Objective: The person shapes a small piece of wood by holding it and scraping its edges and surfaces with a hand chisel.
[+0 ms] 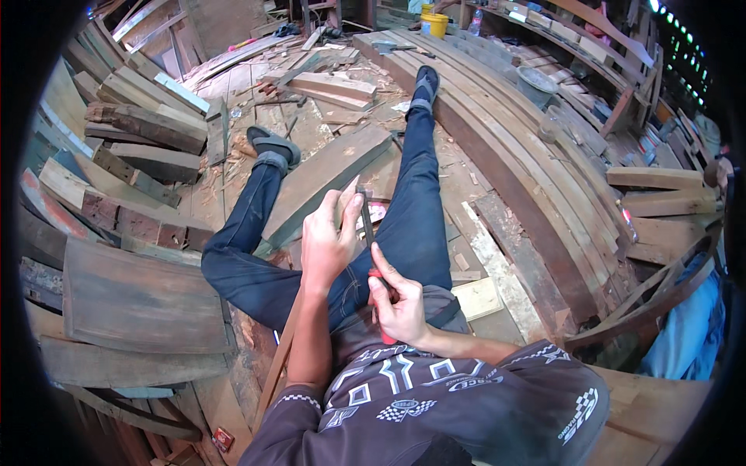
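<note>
I sit on a wooden floor with both legs in blue jeans stretched out ahead. My left hand (326,239) is closed around a small pale piece of wood (346,199), held up above my lap. My right hand (398,301) grips a red-handled tool (376,274) whose dark narrow blade (366,221) rises along the wood piece and my left fingers. The blade tip lies against the wood. Part of the red handle shows below my right palm.
A thick grey plank (322,182) lies between my legs. Stacked old timbers (140,128) fill the left side and long curved planks (505,132) run along the right. A yellow bucket (434,23) and a grey basin (536,81) stand far back. A pale block (475,297) lies beside my right thigh.
</note>
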### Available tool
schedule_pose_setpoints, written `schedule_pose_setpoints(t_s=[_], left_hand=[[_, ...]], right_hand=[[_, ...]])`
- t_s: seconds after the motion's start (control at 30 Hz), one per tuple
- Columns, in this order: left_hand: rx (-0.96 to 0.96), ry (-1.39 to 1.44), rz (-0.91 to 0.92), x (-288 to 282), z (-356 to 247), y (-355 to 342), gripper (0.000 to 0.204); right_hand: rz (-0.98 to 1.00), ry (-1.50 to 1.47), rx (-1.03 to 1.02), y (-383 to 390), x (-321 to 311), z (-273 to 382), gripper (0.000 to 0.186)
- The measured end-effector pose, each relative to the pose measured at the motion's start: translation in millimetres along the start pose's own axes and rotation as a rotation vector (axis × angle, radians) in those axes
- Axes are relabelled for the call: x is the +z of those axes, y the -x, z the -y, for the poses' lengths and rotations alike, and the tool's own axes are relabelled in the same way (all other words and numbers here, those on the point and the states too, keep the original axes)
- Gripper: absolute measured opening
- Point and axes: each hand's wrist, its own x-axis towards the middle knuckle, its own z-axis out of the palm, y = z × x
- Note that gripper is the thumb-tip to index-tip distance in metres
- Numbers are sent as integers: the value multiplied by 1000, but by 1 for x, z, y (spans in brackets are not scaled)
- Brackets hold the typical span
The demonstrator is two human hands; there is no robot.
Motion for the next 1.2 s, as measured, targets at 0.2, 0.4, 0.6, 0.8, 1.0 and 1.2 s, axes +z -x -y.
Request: schedule_pose_setpoints(t_s=[0.2, 0.4, 0.6, 0.8, 1.0, 1.2], left_hand=[[-100, 47, 45, -2, -2, -1, 32], [-149, 15, 61, -3, -3, -3, 33], [-169, -8, 62, 2, -1, -4, 33], [-137, -32, 41, 0, -2, -3, 30], [-89, 80, 80, 2, -13, -2, 30], [-196, -18, 149, 4, -10, -7, 42]], right_hand=[[23, 37, -123, -3, -1, -7, 49], [8, -11, -3, -1, -1, -3, 50], [0, 3, -116, -3, -2, -10, 50], [50, 8, 13, -2, -5, 10, 47], [79, 58, 23, -1, -7, 2, 51], [3, 144, -255, -7, -7, -13, 58]])
